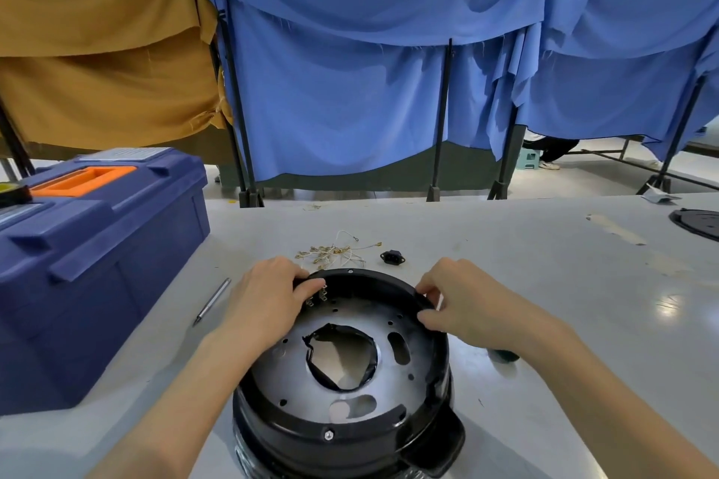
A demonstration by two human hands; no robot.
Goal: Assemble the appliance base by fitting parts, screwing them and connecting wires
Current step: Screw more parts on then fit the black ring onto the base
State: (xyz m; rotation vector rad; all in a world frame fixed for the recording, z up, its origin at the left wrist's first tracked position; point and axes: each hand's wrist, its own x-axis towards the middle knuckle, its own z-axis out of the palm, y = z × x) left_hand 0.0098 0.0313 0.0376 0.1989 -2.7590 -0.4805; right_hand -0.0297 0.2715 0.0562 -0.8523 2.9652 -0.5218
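A black round base [295,373] is sitting on the grey table [525,303], right in front of the person, open side up. It has a big hole in its middle.

The left hand [268,299] is holding the rim at about 10 o'clock, with its fingers curling over the edge by some small metal tabs [316,296]. The right hand [463,303] is pinching the rim at about 2 o'clock, with fingers bent close together.

A bunch of thin wires [330,251] is lying just past the base at 12 o'clock. A small black socket [392,256] is lying near them at 1 o'clock. A thin tool [213,300] is lying at 9 o'clock, and a big blue box [97,245] is sitting beyond it. A black plate [696,224] is peeking in far off at 2 o'clock. A blue cloth [350,89] and a brown cloth [97,62] are hanging behind the table.
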